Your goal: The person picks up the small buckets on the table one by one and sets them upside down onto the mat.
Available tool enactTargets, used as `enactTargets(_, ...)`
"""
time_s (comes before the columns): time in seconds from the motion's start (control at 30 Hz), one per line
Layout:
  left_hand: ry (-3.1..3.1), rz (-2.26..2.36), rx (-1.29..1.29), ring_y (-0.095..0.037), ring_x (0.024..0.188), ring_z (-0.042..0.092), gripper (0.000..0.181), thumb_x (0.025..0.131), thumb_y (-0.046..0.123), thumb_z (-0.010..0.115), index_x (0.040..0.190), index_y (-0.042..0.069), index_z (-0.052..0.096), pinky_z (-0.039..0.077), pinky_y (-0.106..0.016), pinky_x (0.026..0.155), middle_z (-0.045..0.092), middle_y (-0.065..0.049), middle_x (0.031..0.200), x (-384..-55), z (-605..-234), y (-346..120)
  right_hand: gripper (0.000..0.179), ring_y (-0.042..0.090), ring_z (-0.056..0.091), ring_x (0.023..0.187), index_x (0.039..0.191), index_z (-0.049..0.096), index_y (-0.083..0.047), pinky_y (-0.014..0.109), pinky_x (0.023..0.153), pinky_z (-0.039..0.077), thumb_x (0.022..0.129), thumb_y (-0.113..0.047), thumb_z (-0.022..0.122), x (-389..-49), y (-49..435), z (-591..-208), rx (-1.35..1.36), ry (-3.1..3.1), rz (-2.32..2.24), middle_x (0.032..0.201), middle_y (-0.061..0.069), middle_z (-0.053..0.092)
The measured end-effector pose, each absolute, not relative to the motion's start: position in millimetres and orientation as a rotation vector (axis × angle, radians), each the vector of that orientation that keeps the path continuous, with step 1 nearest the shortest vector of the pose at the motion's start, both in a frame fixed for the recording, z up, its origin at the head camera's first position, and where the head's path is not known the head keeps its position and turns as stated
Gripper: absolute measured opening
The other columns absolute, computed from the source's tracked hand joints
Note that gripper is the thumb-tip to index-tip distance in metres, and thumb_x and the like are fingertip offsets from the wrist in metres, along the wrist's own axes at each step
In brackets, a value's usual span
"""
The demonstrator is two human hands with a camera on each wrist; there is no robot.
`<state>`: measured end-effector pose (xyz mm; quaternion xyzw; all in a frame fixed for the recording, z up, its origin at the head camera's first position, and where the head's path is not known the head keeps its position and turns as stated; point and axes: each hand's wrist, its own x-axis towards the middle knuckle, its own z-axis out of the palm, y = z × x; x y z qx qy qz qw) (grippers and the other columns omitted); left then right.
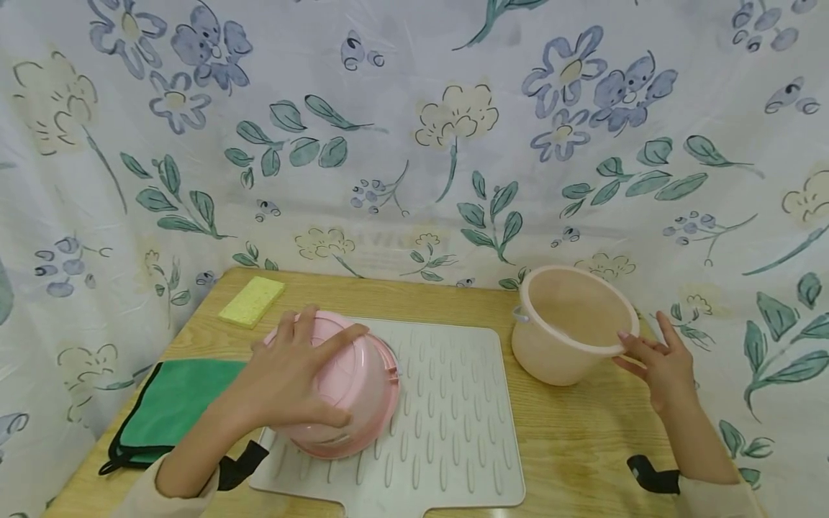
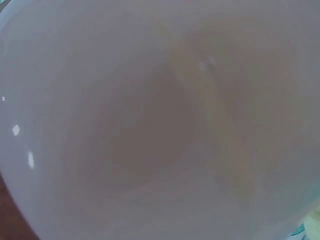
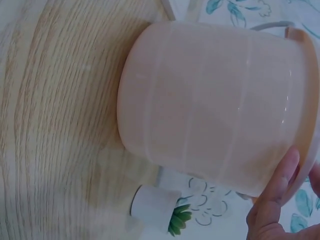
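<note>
On the white ribbed board (image 1: 453, 417) a pink bucket (image 1: 365, 388) stands upside down and tilted, its base turned up toward the head camera. My left hand (image 1: 291, 367) grips it across the base, fingers over the far side and thumb on the near side. The left wrist view is filled by the bucket's pale, blurred wall (image 2: 150, 125). To the right, a peach bucket (image 1: 550, 352) stands upright with its mouth open and a handle joint at its left side. My right hand (image 1: 663, 367) pinches its rim at the right, with a finger (image 3: 280, 175) against the outer wall.
A yellow sponge (image 1: 252, 302) lies at the back left of the wooden table (image 1: 570, 446). Green cloth (image 1: 184, 399) with black edging is left of the board. A small potted plant (image 3: 157, 207) stands behind the peach bucket. A floral curtain (image 1: 401, 144) surrounds the table.
</note>
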<state>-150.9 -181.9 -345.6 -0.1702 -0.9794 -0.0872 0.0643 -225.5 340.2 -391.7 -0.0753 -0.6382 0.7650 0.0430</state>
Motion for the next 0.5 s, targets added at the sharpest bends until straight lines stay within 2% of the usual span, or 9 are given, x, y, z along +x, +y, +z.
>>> enactTargets(0.5, -3.039, -0.299, -0.501, -0.051, 0.125, 0.039, 0.103, 0.056, 0.071, 0.077, 0.149, 0.043, 0.04, 0.041, -0.078, 0.073, 0.031, -0.03, 0.147, -172.1, -344.0, -180.4, 0.099, 0.008, 0.07, 0.072, 0.159, -0.008, -0.022, 0.025, 0.066, 0.059, 0.094, 0.003, 0.062, -232.1, 348.6, -392.4, -0.165, -1.91, 2.456, 0.083, -0.005, 0.07)
